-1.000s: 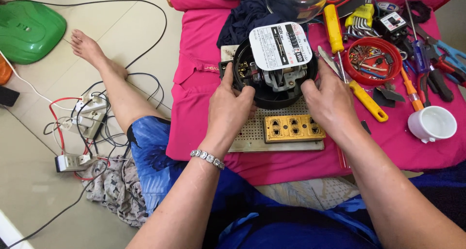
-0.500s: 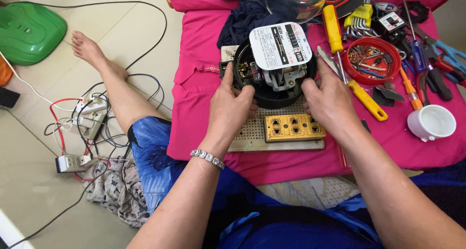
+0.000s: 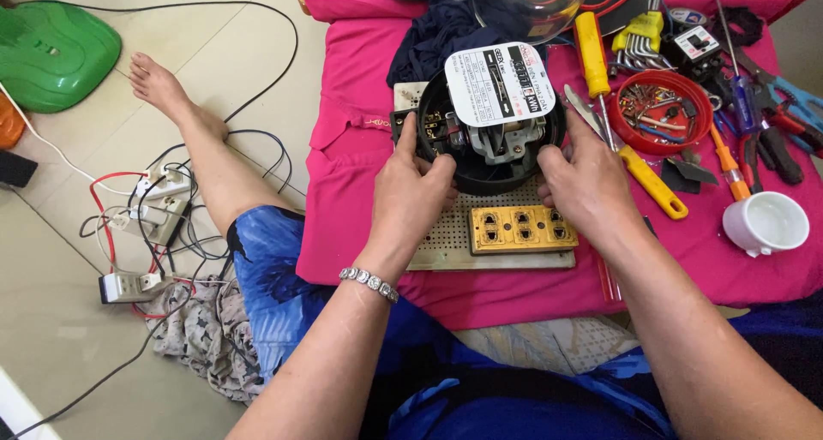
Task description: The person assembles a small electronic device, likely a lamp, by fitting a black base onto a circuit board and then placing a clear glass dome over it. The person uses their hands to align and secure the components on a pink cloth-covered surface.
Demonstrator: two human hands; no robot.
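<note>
Both hands grip one round black meter: left hand (image 3: 410, 191) closed on its left rim, right hand (image 3: 590, 183) closed on its right rim. Meter (image 3: 495, 123) sits on the pink cloth (image 3: 351, 174), just behind a yellow socket strip (image 3: 521, 228). Beyond lie a yellow screwdriver (image 3: 591, 41) and a red bowl (image 3: 663, 112).

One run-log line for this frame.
left hand: grips round black meter | right hand: grips meter | under: yellow socket strip | surface: pink cloth

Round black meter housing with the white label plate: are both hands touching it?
Touching. The head view shows the left hand wrapped on the round black meter housing at its left rim and the right hand pressed against its right rim.
</note>
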